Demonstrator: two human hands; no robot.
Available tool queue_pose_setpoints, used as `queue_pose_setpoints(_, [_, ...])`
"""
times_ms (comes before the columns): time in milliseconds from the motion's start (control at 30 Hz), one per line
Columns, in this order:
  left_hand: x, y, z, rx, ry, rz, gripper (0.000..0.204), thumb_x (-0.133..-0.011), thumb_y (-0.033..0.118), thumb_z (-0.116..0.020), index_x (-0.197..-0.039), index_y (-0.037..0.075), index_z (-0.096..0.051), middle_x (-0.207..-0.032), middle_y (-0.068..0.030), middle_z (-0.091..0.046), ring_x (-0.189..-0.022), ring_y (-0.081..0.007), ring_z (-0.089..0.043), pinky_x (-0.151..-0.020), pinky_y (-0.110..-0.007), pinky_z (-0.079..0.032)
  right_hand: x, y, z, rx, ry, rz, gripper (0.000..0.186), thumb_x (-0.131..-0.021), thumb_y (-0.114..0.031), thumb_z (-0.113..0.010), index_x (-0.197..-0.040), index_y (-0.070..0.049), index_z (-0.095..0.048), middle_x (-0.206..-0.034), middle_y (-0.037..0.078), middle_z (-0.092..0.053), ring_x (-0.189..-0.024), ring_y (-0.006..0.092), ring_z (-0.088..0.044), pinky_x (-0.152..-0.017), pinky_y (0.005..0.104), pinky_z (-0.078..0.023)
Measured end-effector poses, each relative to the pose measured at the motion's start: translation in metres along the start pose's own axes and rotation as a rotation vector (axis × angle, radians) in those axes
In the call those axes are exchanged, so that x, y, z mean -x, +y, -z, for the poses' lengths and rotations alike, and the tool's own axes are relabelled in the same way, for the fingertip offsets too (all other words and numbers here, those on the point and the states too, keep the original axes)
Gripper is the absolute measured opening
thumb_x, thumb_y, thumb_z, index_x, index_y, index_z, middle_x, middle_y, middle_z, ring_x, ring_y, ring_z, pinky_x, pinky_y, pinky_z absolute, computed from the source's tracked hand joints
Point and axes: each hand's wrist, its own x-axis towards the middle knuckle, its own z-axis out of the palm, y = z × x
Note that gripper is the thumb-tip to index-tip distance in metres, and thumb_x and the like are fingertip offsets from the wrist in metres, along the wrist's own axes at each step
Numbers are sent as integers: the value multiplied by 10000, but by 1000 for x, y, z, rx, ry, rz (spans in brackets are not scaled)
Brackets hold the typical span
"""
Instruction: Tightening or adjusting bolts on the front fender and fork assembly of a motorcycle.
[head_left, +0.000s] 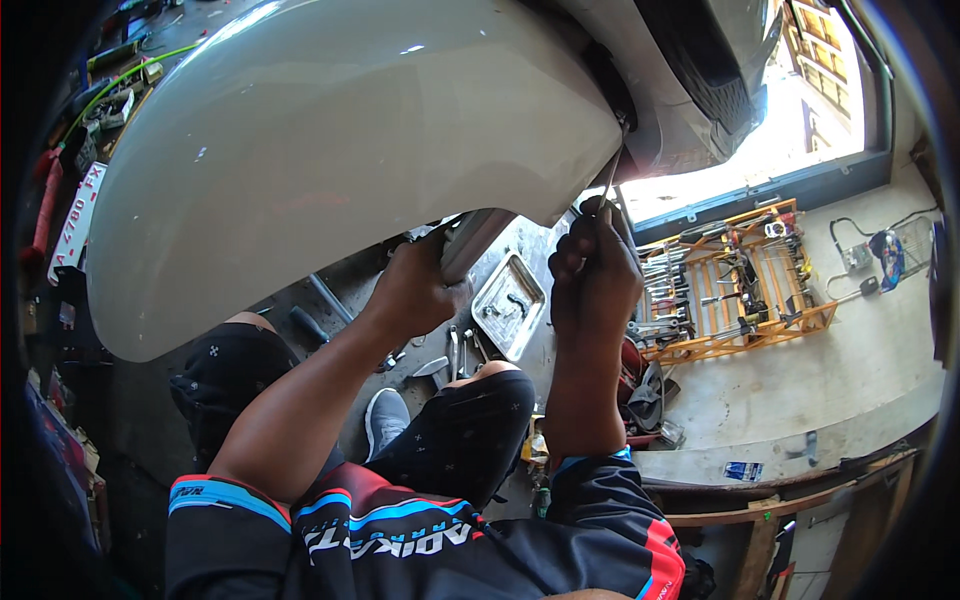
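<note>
A large, glossy, pale vehicle body panel (330, 130) fills the upper left and middle, its curved lower edge just above my hands. My left hand (420, 285) is closed around a grey, flat-sided piece (475, 242) that comes out from under that edge; its other end is hidden by the panel. In my right hand (597, 265) is a screwdriver (611, 175), its handle mostly covered by my fingers. The thin shaft points up to the panel's right corner, near a dark gap beside another pale body part (655, 95). I cannot make out what the tip touches.
Below my hands a metal tray (484, 310) on the floor holds small dark parts. Wrenches (455, 350) and other tools lie beside it. At right, an orange tool rack (745, 335) stands on a pale bench (790, 405). A licence plate (77, 220) and clutter are at far left.
</note>
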Motion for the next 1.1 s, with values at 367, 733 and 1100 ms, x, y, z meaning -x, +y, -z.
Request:
queue_pose_setpoints(367, [0, 0, 1, 15, 12, -64, 468, -760, 200, -766, -1080, -57, -542, -846, -202, -658, -737, -299, -663, -702, -395, -517, 0, 16, 25, 138, -78, 117, 158, -992, -198, -526, -1015, -44, -551, -646, -33, -440, -482, 42, -359, -423, 215, -272])
queue_pose_setpoints(733, [-1, -1, 2, -50, 6, -78, 488, -760, 220, -766, -1096, -58, -546, -886, -219, -660, -774, -313, -671, -740, -405, -522, -86, 50, 67, 562, 3, 745, 211, -984, -195, -548, -974, 7, -607, -776, -9, -525, -710, 71, -413, -627, 237, -354])
queue_pose_setpoints(1100, [-1, 4, 2, -23, -12, -35, 511, -759, 246, -763, -1095, -70, -543, -894, -226, -660, -784, -318, -675, -743, -404, -522, -86, 63, 69, 540, 44, 711, 203, -993, -190, -534, -955, 2, -586, -758, -13, -497, -696, 68, -392, -621, 232, -342])
